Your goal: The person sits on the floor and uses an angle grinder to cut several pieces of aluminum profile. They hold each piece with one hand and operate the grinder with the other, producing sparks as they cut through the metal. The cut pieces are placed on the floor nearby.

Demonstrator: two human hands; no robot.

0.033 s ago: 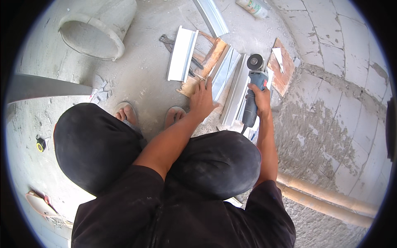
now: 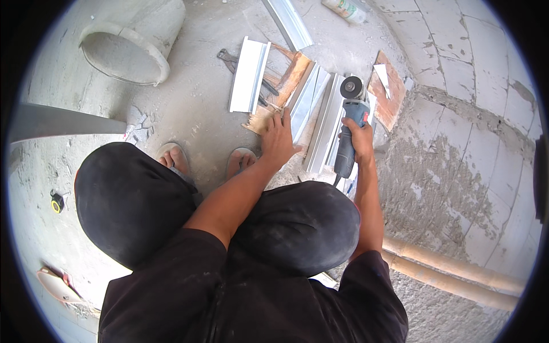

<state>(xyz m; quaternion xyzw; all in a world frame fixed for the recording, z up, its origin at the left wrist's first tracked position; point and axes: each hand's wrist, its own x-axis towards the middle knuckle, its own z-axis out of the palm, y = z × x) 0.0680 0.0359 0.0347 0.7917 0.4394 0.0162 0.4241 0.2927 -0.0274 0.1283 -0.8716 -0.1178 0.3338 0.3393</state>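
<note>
In my right hand (image 2: 359,137) is a blue-grey angle grinder (image 2: 349,154) with its disc (image 2: 351,87) up, held over white metal profiles (image 2: 320,128). My left hand (image 2: 277,140), fingers apart, rests at the lower end of a wooden board (image 2: 294,77) beside a shiny metal strip (image 2: 309,94); whether it presses on either I cannot tell. Left of the board lies a short white channel piece (image 2: 247,74), partly over dark pliers (image 2: 227,57). A reddish board (image 2: 383,106) with a white offcut (image 2: 381,77) on it lies right of the grinder.
Around me are a tilted pale bucket (image 2: 123,54), a long metal channel (image 2: 286,23), a bottle (image 2: 343,10), a grey blade-like piece (image 2: 68,121), a tape measure (image 2: 56,203) and two bamboo poles (image 2: 446,263). A block wall (image 2: 469,68) stands at the right.
</note>
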